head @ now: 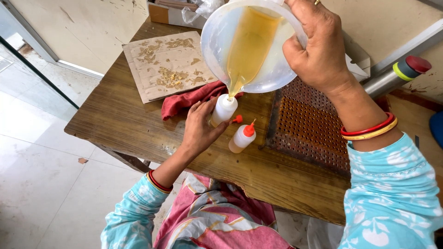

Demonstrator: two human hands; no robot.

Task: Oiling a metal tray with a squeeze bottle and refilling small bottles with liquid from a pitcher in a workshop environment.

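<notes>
My right hand (318,50) grips a translucent plastic jug (272,69) and tips it forward. A yellow-amber liquid (247,50) runs down inside the jug to its spout and into the open mouth of a small white squeeze bottle (224,109). My left hand (199,129) holds that bottle upright on the wooden table (129,120). A loose orange nozzle cap (237,119) lies just right of it. A second small bottle (242,137) with an orange nozzle cap stands beside it, filled with pale liquid.
A red cloth (184,100) lies behind the bottles. A stained cardboard sheet (166,64) sits at the back left. A perforated brown panel (309,124) covers the table's right part. A metal flask with a red cap (397,74) is at the far right, a carton (170,14) at the back.
</notes>
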